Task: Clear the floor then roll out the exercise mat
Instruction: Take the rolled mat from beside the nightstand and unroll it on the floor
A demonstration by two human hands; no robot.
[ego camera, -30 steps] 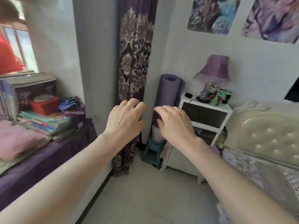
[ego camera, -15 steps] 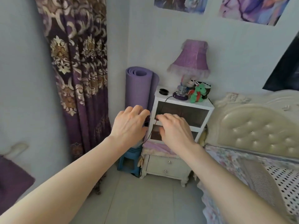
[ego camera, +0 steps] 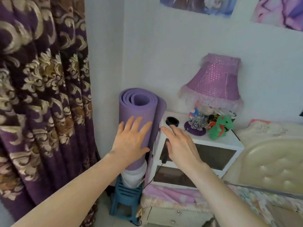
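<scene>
A rolled purple exercise mat stands upright in the corner, its foot in a white wrap on a blue stool. My left hand lies flat against the front of the roll, fingers spread, not closed around it. My right hand hovers open just right of the mat, in front of the white nightstand, fingers apart and holding nothing. The mat's lower part is hidden behind my left hand.
A purple patterned curtain hangs at the left. On the nightstand stand a purple lamp, a green plush toy and a small black ring. A cream padded headboard and bed fill the right. A black cable runs down the nightstand.
I have come closer to the corner. Both hands have reached forward and opened; my left hand now rests on the mat, which it did not touch before.
</scene>
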